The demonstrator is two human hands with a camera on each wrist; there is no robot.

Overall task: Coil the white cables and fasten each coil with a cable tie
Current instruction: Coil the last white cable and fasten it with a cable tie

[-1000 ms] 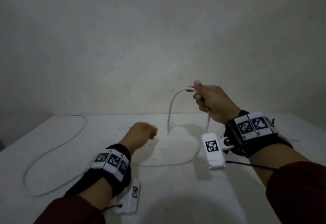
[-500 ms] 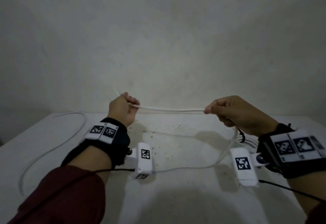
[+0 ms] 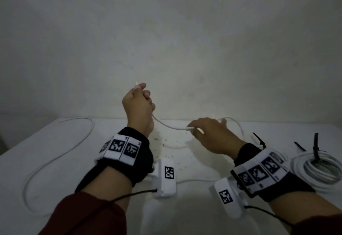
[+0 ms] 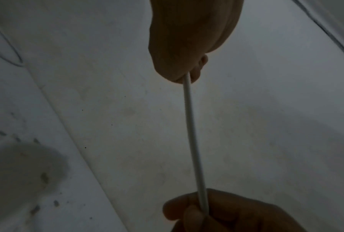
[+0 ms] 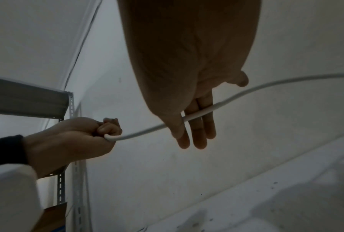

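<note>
We see the right hand low over the white desk, fingers straight, thin white round cable pinned under the thumb. Finished white cable coil with black cable tie sits at the desk's right edge. Left hand raised, fisted round the cable near its end. Slack loops along the left edge to the far left corner.
</note>
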